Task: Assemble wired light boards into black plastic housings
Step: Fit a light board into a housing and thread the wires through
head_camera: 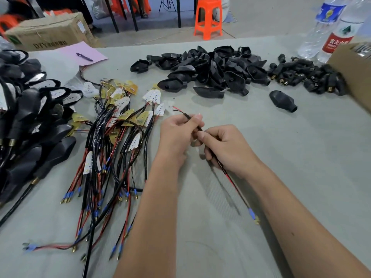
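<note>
Left hand, right hand: fingers pinched.

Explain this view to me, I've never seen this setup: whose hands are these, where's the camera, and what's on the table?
There is no machine: a person's bare hands, filmed by a head-worn camera looking down. The left hand and right hand both pinch one wire lead, red and black with a blue-tipped end. On the grey table lie a bundle of wired light boards, a heap of empty black housings, small black connectors and, far left, finished units.
</note>
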The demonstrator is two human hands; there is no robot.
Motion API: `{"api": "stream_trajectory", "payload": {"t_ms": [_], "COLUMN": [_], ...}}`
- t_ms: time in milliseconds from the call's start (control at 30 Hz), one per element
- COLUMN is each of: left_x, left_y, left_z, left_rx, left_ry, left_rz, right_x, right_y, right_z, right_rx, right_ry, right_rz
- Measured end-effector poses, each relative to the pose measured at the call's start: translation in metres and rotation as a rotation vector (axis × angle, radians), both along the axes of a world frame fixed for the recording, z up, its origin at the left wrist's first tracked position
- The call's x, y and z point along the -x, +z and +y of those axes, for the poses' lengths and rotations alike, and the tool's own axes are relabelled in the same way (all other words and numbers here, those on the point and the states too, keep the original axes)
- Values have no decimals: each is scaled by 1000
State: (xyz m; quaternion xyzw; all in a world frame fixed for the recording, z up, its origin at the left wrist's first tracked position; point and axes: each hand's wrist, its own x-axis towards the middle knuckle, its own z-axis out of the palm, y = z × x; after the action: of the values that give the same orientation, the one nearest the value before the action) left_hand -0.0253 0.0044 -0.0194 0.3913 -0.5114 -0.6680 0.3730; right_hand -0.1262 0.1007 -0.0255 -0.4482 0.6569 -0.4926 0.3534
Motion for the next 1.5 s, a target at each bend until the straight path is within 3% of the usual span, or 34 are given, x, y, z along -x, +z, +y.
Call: {"api": "stream_trajectory", "payload": {"t_ms": [167, 233, 400, 633, 833, 967, 1100, 1300, 1500], "left_x": [-5, -9, -3, -12, -5, 1, 15, 34, 81], "left_y": [-6, -8, -7, -2, -6, -7, -10, -20, -3], "left_z": [-13, -16, -5, -15, -9, -2, 9, -8, -37], "left_rx": [-13, -29, -35, -145, 23, 125, 228, 539, 759], "left_ry": [337, 430, 162, 263, 194, 15, -31, 221, -69], "left_rz": [46, 71, 31, 165, -20, -117, -83, -418, -899], "right_x": [20, 25, 19, 40, 44, 38, 28, 31, 31], "right_y": [13, 15, 10, 18, 23, 19, 12, 8, 9], "right_z": [15, 19, 12, 28, 36, 25, 17, 12, 10], "right_rx": [-303, -315, -220, -188, -327, -195, -103, -11, 0], "right_ry": [324, 321, 199, 311, 535, 261, 199, -111, -253], "right_rz": [-31, -55, 41, 16, -61, -175, -77, -206, -339]}}
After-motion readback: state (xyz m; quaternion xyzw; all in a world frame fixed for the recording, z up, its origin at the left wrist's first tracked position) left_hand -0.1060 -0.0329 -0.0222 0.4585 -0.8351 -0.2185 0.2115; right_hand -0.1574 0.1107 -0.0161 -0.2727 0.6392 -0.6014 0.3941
